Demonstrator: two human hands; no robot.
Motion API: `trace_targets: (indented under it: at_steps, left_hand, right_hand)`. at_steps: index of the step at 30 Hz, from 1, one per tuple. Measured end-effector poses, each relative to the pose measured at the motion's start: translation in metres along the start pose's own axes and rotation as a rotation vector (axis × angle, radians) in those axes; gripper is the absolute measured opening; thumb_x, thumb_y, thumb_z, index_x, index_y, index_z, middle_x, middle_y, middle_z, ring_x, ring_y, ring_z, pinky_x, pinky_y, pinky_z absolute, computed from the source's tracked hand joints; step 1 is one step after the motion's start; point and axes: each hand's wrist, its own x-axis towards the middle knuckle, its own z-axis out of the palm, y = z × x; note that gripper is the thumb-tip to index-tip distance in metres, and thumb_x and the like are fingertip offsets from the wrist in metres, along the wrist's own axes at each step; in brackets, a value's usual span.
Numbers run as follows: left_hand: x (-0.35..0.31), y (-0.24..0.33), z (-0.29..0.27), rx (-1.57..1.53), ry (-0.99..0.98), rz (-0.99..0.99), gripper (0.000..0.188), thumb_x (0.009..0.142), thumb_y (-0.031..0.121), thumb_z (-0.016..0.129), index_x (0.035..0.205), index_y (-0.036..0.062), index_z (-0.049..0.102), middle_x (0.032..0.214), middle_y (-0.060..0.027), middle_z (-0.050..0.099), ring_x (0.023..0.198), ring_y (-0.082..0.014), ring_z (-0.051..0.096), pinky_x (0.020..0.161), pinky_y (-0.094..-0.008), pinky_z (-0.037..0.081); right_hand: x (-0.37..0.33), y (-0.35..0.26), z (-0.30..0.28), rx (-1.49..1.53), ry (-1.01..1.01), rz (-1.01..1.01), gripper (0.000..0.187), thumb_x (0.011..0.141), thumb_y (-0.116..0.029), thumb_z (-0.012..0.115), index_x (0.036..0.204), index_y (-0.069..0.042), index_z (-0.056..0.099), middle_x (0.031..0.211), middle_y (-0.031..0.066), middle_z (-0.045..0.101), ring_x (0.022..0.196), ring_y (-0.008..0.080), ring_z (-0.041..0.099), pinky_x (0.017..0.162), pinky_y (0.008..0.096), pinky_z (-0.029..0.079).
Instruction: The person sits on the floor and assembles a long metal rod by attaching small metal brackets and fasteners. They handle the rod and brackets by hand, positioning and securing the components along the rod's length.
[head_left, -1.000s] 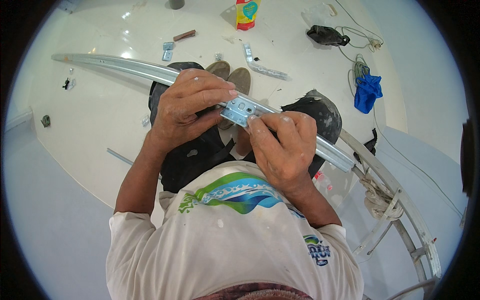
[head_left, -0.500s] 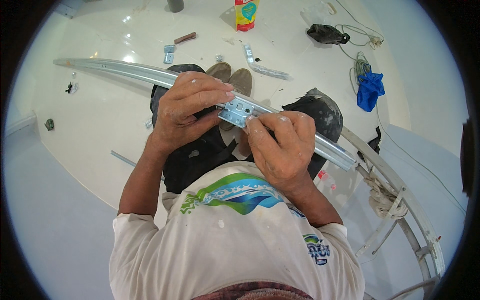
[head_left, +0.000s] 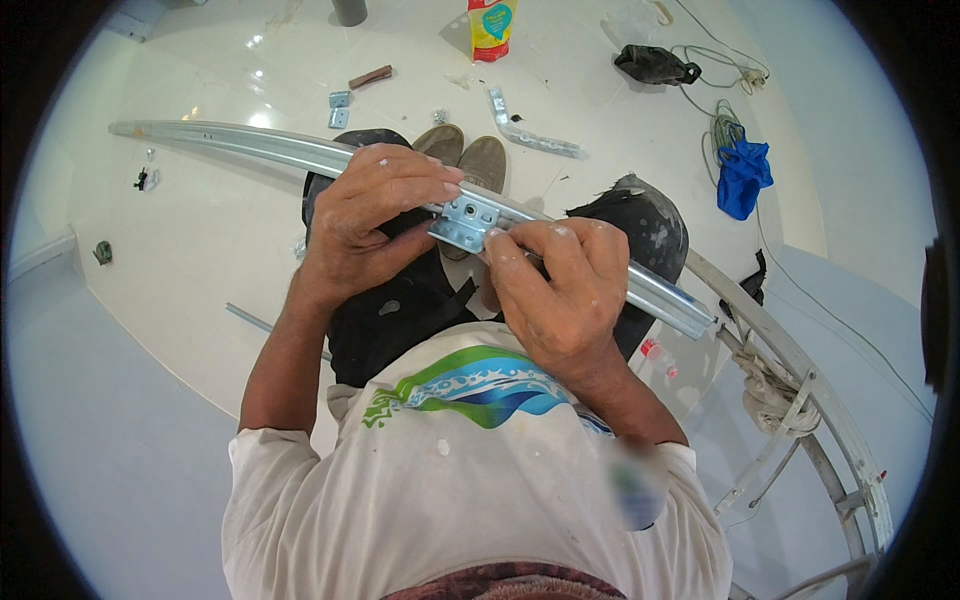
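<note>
A long silvery metal rail lies across my knees, slanting from the far left down to the near right. Against its near side, at the middle, sits a small angled metal bracket with several holes; a dark ring shows in one of them. My left hand is closed over the rail, its fingers on top and the thumb at the bracket's left end. With thumb and fingertips, my right hand pinches the bracket's right end, while its other fingers curl by the rail. The undersides of both fingertips are hidden.
On the floor ahead lie another bracket, a brown stick, a bent metal strip and a yellow-red pouch. To the right are a black bag, a blue bag, cables and a ladder-like metal frame.
The bracket has slid slightly left along the rail, and the dark ring now shows nearer its middle. My right fingers have shifted a little left with it; my left hand has barely moved.
</note>
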Motion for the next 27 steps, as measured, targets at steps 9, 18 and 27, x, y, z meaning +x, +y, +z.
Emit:
trace_targets:
  at_steps: [9, 18, 27]
  left_hand:
    - [0.002, 0.000, -0.003, 0.013, -0.012, 0.012, 0.055, 0.077, 0.003, 0.096, 0.128, 0.0158, 0.082, 0.129, -0.0050, 0.085, 0.124, -0.0291, 0.078, 0.110, -0.0471, 0.060]
    - [-0.002, 0.003, 0.000, 0.083, 0.016, -0.031, 0.056, 0.079, 0.005, 0.097, 0.132, 0.0135, 0.082, 0.127, -0.0052, 0.084, 0.118, -0.0322, 0.077, 0.107, -0.0461, 0.060]
    - [0.010, 0.008, -0.001, 0.148, -0.053, 0.058, 0.039, 0.085, 0.006, 0.091, 0.123, 0.0150, 0.088, 0.124, -0.0098, 0.083, 0.113, -0.0311, 0.075, 0.100, -0.0435, 0.058]
  right_hand:
    - [0.001, -0.002, -0.004, -0.014, 0.004, -0.016, 0.029, 0.079, -0.012, 0.088, 0.106, -0.007, 0.080, 0.103, 0.0064, 0.071, 0.097, 0.0261, 0.067, 0.085, 0.0477, 0.051]
    - [-0.015, 0.015, -0.049, 0.082, 0.127, 0.090, 0.030, 0.075, 0.000, 0.086, 0.104, -0.003, 0.078, 0.108, 0.0120, 0.077, 0.098, 0.0306, 0.071, 0.093, 0.0491, 0.058]
    - [-0.026, 0.037, -0.079, 0.410, 0.571, 0.444, 0.013, 0.105, 0.004, 0.071, 0.118, 0.004, 0.068, 0.129, 0.0247, 0.079, 0.104, 0.0285, 0.078, 0.096, 0.0355, 0.059]
